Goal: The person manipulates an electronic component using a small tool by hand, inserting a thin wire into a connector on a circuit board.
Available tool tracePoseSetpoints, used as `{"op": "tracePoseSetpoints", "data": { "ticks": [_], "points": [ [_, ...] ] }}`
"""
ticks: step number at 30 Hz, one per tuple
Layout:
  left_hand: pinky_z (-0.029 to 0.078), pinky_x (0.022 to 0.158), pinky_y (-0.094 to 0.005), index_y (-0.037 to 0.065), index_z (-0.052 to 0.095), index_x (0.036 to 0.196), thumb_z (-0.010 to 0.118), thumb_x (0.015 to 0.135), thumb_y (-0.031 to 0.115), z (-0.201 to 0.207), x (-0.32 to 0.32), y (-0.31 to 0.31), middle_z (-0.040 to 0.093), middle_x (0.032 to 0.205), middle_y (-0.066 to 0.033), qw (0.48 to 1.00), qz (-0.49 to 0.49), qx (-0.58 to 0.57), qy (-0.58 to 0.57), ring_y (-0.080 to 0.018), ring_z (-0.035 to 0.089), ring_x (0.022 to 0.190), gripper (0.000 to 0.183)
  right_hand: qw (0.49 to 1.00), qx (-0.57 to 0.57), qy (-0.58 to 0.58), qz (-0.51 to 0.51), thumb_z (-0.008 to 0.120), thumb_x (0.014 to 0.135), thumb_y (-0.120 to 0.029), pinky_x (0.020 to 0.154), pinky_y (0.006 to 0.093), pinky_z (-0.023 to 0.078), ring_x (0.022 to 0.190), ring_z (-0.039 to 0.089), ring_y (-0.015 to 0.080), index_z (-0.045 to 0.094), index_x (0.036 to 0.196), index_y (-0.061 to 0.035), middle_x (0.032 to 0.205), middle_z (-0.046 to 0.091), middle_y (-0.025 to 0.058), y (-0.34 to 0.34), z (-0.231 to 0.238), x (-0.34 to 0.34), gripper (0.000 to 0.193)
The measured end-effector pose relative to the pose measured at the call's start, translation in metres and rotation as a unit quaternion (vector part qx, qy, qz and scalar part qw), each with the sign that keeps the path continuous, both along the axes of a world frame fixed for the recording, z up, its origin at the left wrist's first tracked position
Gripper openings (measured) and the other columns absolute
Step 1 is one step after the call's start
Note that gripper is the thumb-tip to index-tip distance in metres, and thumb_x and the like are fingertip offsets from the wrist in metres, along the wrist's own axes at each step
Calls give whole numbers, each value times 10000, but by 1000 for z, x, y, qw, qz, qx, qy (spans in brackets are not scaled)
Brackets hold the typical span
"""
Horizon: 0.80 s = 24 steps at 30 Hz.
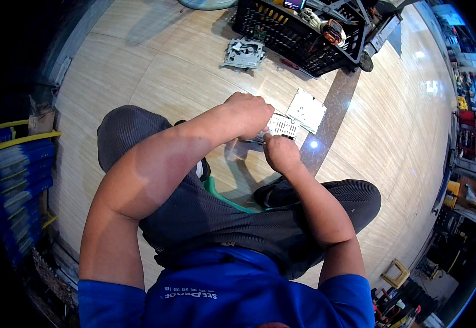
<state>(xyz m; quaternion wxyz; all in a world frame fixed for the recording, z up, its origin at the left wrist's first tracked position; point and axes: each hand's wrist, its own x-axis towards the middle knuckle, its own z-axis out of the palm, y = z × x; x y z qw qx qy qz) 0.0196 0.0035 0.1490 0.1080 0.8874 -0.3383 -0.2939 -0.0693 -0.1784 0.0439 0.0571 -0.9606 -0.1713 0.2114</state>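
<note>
Between my hands is a pale metal casing with rows of slots (pixel 283 126). My left hand (pixel 250 115) is closed at its left end, fingers curled and partly hidden. My right hand (pixel 280 152) grips its near edge, also closed. Whether either hand holds a small tool besides the casing cannot be made out. Just beyond, a flat whitish metal plate with holes (pixel 307 110) lies on the floor, its near corner close to the casing. Farther off to the left sits a silver disc-drive mechanism (pixel 243 53), with a green circuit board (pixel 259 35) beside it.
A black plastic crate (pixel 303 52) full of tools and cables stands at the far side, a screwdriver (pixel 295 66) on the floor before it. Blue bins (pixel 27 169) line the left; crowded shelves (pixel 470 104) run along the right. A green stool edge (pixel 224 198) shows beneath my legs.
</note>
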Motion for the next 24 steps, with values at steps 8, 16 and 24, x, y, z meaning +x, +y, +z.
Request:
{"op": "tracePoseSetpoints", "data": {
  "ticks": [8,16,24],
  "points": [
    [507,910,-455,50,639,1136,683,904,312,-3,0,0,667,1111,-179,1000,-4,5,-2,-342,648,1071,353,999,1,33,-21,518,930,-192,681,499,562,756,695,378,594,988,-23,806,688,215,3,5,2,194],
    [503,917,-456,53,636,1148,673,915,303,-2,-1,0,664,1118,-180,1000,-9,2,-6,-342,643,1084,344,999,10,33,-30,502,935,-178,682,498,565,758,698,381,596,1050,-26,816,694,217,3,3,3,213],
    [506,912,-455,54,638,1142,671,917,301,-3,-1,1,664,1115,-179,1000,-3,2,-9,-341,644,1082,336,999,7,30,-14,482,937,-150,672,477,569,764,707,360,582,1059,-25,825,701,209,6,11,3,202]
  ]
}}
